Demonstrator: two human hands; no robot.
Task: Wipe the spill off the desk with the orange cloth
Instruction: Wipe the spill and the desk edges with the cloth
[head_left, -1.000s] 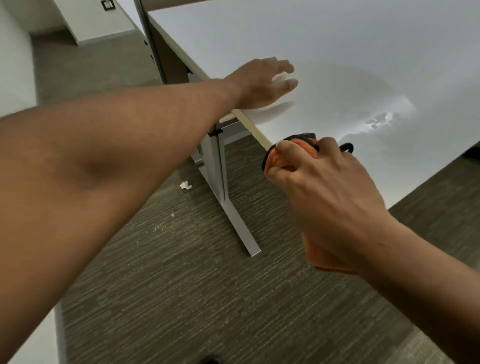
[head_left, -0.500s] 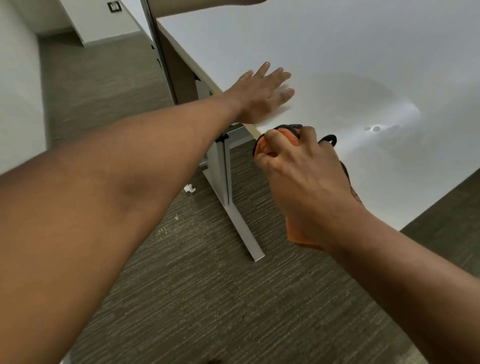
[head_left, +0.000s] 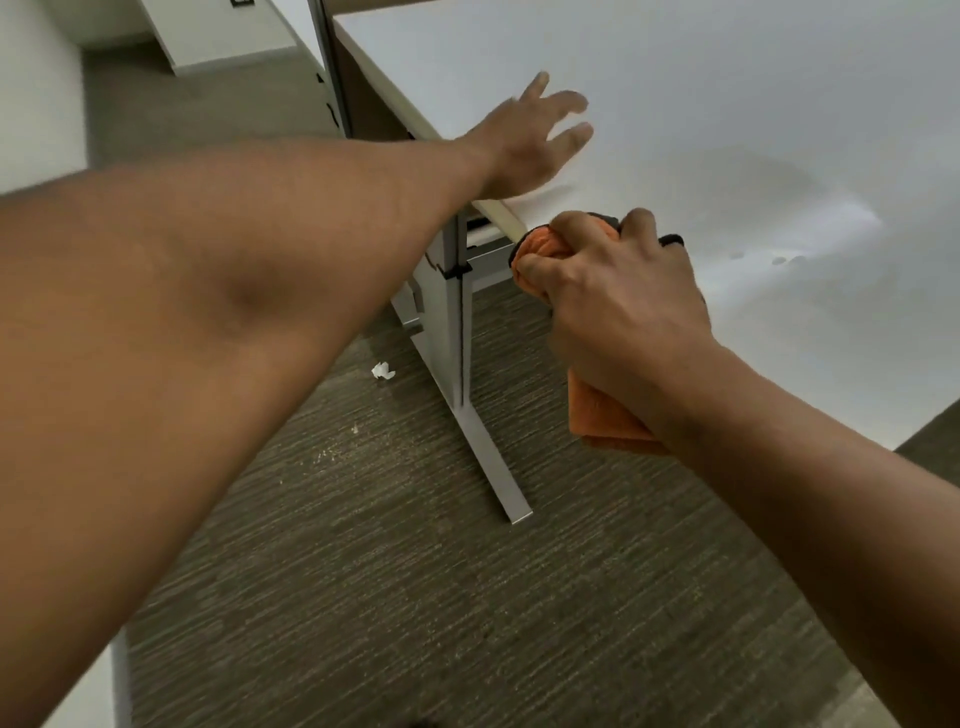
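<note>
The left hand lay flat, fingers spread, on the white counter near its edge. The right hand clamped its grip on the bunched orange cloth at the counter's edge; soft, light, probably best gripped wadded. Droplets of the spill sat further right.

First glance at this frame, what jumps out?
Two bare forearms fill the view. The right hand grips a bunched orange cloth at the near edge of the white desk. The left hand lies with fingers spread on the desk edge further back. A few small drops of spill sit on the desk to the right of the cloth.
</note>
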